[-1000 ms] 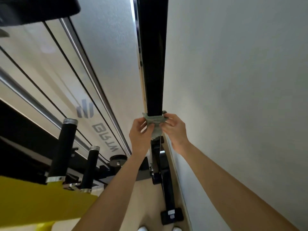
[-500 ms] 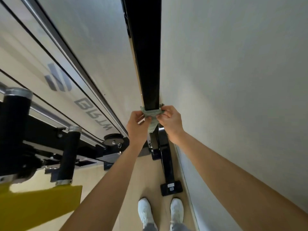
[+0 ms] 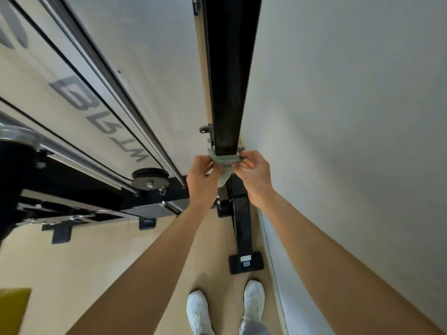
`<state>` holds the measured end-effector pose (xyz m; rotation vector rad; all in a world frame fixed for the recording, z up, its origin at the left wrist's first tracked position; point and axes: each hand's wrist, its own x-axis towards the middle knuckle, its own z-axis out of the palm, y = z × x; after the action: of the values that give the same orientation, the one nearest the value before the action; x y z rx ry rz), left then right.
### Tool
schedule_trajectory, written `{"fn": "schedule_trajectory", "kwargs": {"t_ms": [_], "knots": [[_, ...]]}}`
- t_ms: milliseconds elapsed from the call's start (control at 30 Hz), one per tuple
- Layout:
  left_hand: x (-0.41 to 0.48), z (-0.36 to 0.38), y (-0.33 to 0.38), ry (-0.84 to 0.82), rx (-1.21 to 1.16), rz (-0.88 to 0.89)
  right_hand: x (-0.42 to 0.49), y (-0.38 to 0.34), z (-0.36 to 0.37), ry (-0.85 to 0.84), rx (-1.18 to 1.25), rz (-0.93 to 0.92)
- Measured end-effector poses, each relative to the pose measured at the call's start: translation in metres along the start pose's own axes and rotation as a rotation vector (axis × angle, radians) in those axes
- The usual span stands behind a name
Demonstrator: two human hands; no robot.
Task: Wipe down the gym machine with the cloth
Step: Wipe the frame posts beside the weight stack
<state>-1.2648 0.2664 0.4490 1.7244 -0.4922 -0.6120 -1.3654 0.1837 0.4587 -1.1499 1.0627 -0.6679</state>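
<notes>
- Holding the cloth (image 3: 223,159) taut, with the left hand (image 3: 202,180) at one end and the right hand (image 3: 254,177) at the other.
- Pinching the fabric between curled fingers (image 3: 249,157) and thumb on both sides; none spread.
- Stretched across the near face of the black post (image 3: 229,81), low down, just above the foot (image 3: 243,223), with a loose tail hanging between the wrists.
- Working close beside the wall (image 3: 350,117), with little room on the right.
- Judging by that low position: likely near the bottom end of a pass along the post, so most of this upright probably covered.
- No telling clean from dirty by gloss alone.
- Left to wipe, at a guess: the foot below, then the rails (image 3: 133,117) and pulley (image 3: 150,178) to the left, well apart from the cloth.
- Overall, probably an early-to-middle stage, with most of the machine to go.
</notes>
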Motion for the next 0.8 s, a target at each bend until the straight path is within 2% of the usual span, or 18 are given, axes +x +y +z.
{"fn": "schedule_trajectory", "kwargs": {"t_ms": [333, 600, 800], "knots": [[0.014, 0.032, -0.129, 0.019, -0.042, -0.015, 0.045, 0.133, -0.007, -0.011, 0.044, -0.009], [0.019, 0.061, -0.248, 0.091, -0.039, 0.012, 0.074, 0.253, -0.01, -0.002, -0.003, -0.122], [0.013, 0.07, -0.325, -0.006, -0.106, 0.13, 0.095, 0.327, -0.019, -0.026, -0.07, -0.195]]}}
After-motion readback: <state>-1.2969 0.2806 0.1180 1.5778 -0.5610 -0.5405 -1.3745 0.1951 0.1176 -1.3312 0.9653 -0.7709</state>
